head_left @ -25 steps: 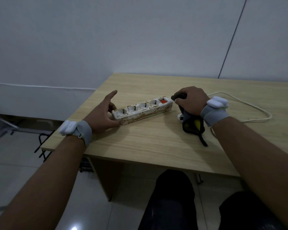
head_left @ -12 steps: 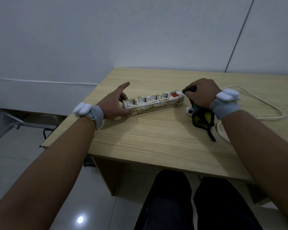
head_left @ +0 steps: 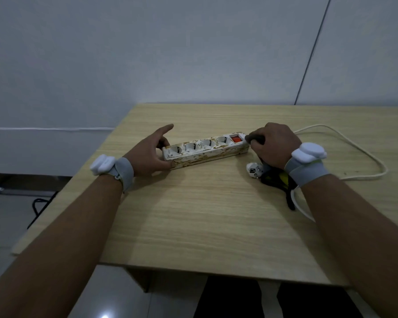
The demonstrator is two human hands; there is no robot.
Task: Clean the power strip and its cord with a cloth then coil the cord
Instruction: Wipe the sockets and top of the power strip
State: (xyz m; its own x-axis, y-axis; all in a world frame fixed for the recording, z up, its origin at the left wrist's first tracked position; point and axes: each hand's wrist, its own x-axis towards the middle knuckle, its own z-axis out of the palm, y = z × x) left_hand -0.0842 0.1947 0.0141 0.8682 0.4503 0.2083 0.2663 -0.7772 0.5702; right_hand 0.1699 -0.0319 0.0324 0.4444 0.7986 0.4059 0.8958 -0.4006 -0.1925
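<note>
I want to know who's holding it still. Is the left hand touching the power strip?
Touching. The head view shows the left hand against the socket end of the power strip, thumb along its front side, with no gap between them.

The right hand covers most of the dark cloth and where the cord (white) joins the power strip; the tabletop runs off the right edge.
</note>
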